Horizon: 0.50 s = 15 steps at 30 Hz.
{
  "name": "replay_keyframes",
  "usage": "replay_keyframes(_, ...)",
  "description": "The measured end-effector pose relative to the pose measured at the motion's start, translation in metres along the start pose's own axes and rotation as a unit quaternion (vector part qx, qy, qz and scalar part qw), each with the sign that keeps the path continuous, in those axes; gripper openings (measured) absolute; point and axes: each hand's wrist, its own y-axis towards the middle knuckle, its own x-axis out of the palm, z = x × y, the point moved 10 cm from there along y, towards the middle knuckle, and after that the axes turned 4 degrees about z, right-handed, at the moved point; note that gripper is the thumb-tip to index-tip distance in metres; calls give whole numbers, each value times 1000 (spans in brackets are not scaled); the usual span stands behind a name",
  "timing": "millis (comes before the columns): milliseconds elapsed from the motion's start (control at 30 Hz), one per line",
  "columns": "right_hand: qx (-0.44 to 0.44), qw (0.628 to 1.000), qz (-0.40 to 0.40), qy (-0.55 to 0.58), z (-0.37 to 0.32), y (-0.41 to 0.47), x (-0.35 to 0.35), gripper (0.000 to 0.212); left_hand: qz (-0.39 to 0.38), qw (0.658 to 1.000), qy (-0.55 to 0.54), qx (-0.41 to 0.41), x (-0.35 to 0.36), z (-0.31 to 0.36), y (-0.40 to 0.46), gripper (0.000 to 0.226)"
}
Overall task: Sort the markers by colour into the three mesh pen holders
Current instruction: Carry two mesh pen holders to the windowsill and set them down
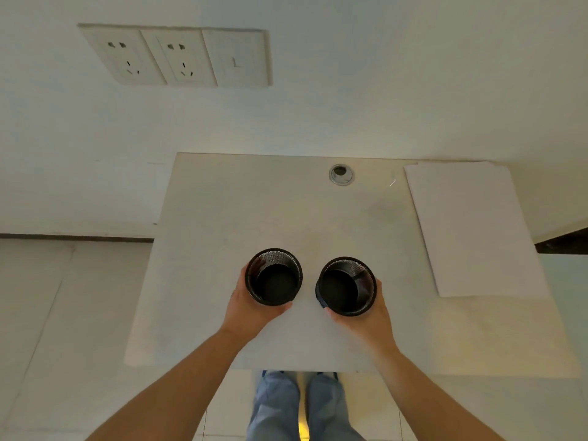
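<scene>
Two mesh pen holders, both empty: my left hand [254, 305] grip wraps the left holder [274, 276], my right hand [366, 316] the right holder [346, 286]. No third holder or markers visible; sorting unstarted.

Pale wall [350, 90] with socket panel [175, 55]; white desk [222, 218], cable grommet [341, 174]; tiled floor [47, 313].

An office or study corner: a plain pale rectangular desk [222, 218] with a round metal cable grommet [341, 174] near its far edge, a white paper sheet [471, 227] lying on it, white wall sockets [175, 57] above, and pale floor tiles [47, 297] alongside
</scene>
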Motion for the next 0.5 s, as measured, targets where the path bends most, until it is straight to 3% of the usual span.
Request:
replay_keyframes(167, 50, 999, -10, 10, 10, 1, 1, 79, 18, 999, -5, -38, -3, 0, -9, 87)
replay_keyframes(267, 34, 999, -38, -4, 7, 0, 2, 82, 53, 997, -1, -59, -12, -3, -22, 88)
replay_keyframes(500, -13, 984, -177, -6, -7, -28, 21, 73, 166, 980, -32, -106, -46, -24, -100, 80)
